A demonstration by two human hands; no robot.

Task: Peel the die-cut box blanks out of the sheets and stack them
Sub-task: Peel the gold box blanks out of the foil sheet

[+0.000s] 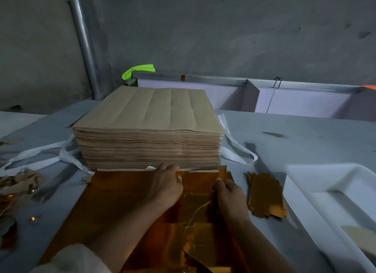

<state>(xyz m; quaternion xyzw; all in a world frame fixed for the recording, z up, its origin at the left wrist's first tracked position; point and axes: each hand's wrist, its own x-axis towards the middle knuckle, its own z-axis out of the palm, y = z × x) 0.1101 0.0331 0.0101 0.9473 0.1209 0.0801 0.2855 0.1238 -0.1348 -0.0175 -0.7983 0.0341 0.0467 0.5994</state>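
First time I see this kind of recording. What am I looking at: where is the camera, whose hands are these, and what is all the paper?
No machine here: a person works with bare hands, and the one camera sits on their head, looking forward and down. The left hand holds the gold sheet at its far edge; the fingers of the right hand pinch a blank lifting out of it. Behind stands a tall stack of brown sheets. To the right lie a small pile of gold blanks and a white tray; to the left, scraps and white strips, all on a grey table.
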